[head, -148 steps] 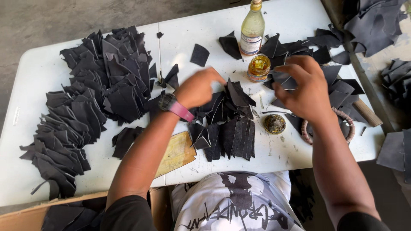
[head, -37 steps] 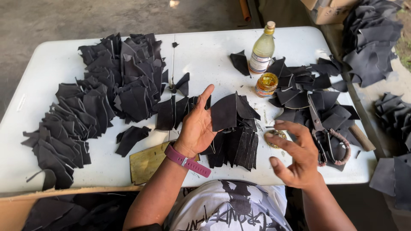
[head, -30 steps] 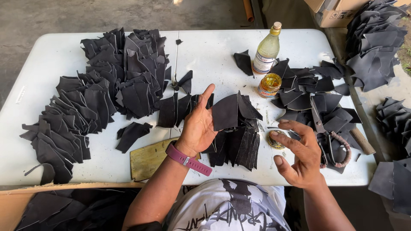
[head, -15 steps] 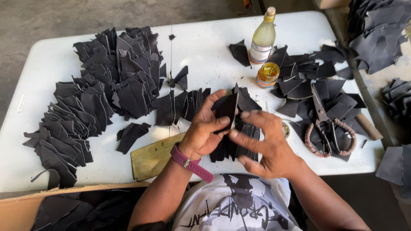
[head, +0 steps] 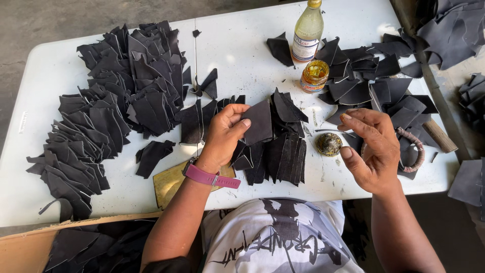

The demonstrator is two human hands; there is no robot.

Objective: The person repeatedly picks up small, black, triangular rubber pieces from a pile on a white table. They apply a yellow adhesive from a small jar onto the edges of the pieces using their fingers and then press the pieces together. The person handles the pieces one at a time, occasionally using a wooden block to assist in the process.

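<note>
My left hand [head: 224, 135] pinches a black leather piece [head: 258, 121] by its left edge and lifts it above a row of similar black pieces [head: 277, 156] laid out on the white table [head: 237, 50]. My right hand [head: 373, 150] hovers empty with fingers apart, just right of a small round glue-stained lid [head: 329, 144]. A pink watch band sits on my left wrist.
A large heap of black cut pieces [head: 106, 111] covers the table's left. More pieces [head: 374, 86] lie at the right, with scissors handles [head: 411, 151] beside them. A glass bottle [head: 308, 33] and a small glue jar [head: 314, 76] stand at the back. A yellowish board [head: 172, 183] lies near the front edge.
My right hand has drawn back from the black piece to the right, beside the small lid. My left hand has kept the piece and lifted it.
</note>
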